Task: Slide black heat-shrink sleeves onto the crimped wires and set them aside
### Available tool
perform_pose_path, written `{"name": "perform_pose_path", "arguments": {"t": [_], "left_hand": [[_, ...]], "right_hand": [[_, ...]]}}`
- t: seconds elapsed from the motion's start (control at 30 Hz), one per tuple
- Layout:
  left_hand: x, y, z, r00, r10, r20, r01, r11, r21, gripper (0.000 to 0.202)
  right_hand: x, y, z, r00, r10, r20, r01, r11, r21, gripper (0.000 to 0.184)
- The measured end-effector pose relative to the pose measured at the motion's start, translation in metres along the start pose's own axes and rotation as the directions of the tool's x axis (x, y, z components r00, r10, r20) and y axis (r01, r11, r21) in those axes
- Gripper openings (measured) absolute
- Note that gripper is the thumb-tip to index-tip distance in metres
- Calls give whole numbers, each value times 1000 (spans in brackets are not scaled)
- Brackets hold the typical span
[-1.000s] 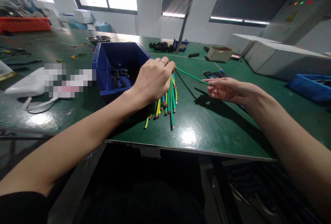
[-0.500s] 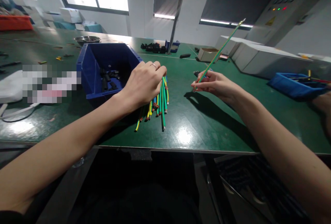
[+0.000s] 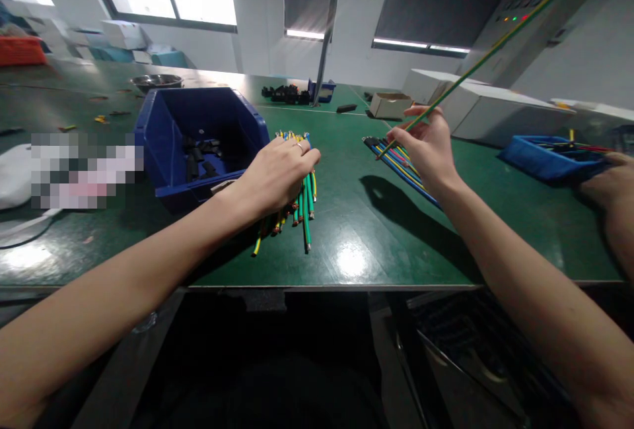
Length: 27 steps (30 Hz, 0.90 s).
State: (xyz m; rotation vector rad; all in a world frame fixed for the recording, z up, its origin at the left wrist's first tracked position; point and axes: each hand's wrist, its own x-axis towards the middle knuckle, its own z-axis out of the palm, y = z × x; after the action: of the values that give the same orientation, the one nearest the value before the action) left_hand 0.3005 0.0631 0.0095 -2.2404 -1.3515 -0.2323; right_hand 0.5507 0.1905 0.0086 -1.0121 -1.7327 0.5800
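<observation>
My left hand, with a ring on one finger, is closed over a bundle of green and yellow wires at the table's middle. Stripped or terminal ends stick out on both sides of the fingers. My right hand is raised above the table, its fingers pinching one long green-yellow wire that slants up to the right. Under that hand lies a second group of wires, blue, yellow and red, partly hidden by the hand and wrist. Beside my left hand stands a dark blue bin holding black pieces.
A metal bowl and black parts sit farther back on the green table. White boxes and a blue tray of wires are at right, where another person's hand reaches in.
My right hand has moved up and right with the wire, uncovering the group of wires beneath. My left hand stays on its bundle. The whole view has shifted slightly.
</observation>
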Motion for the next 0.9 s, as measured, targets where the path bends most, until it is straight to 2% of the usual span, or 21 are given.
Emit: {"name": "perform_pose_path", "arguments": {"t": [0.07, 0.13, 0.23, 0.3, 0.37, 0.43, 0.53, 0.6, 0.67, 0.73, 0.83, 0.9], "left_hand": [[0, 0, 3, 1000, 13, 2, -13, 1000, -26, 24], [0, 1, 6, 1000, 10, 1, -10, 997, -77, 24], [1, 1, 8, 1000, -12, -12, 10, 981, -192, 22], [1, 1, 9, 999, -30, -16, 25, 961, -274, 20], [2, 0, 10, 999, -44, -33, 30, 940, -340, 18], [1, -2, 10, 997, -52, -63, 23, 920, -391, 17], [1, -3, 9, 993, -58, -100, 7, 895, -446, 15], [0, -4, 8, 991, -66, -117, 5, 888, -459, 15], [-1, -4, 8, 989, -73, -131, 6, 890, -455, 15], [-2, -3, 9, 986, -80, -145, 6, 892, -451, 17], [-3, -2, 10, 985, -98, -140, 28, 899, -436, 20], [-3, 0, 9, 988, -117, -104, 65, 911, -408, 21]], "right_hand": [[1, 5, -4, 999, -13, -39, 13, 1000, -3, 41], [1, 7, -6, 999, -34, -20, 33, 998, -60, 38], [-1, 5, -6, 994, -113, 11, 111, 957, -267, 31], [-5, 0, -4, 985, -172, 5, 153, 864, -479, 31], [-8, -5, -2, 975, -220, 2, 165, 725, -669, 35], [-11, -7, 2, 969, -245, 31, 178, 608, -774, 40], [-13, -5, 5, 963, -253, 89, 218, 546, -809, 39], [-13, -5, 5, 948, -284, 143, 287, 572, -769, 32], [-14, -7, 4, 923, -320, 214, 373, 604, -704, 34], [-14, -11, 1, 912, -312, 266, 405, 594, -695, 35], [-13, -19, -3, 913, -278, 299, 402, 490, -774, 38], [-11, -22, -4, 888, -296, 352, 453, 436, -778, 42]]}}
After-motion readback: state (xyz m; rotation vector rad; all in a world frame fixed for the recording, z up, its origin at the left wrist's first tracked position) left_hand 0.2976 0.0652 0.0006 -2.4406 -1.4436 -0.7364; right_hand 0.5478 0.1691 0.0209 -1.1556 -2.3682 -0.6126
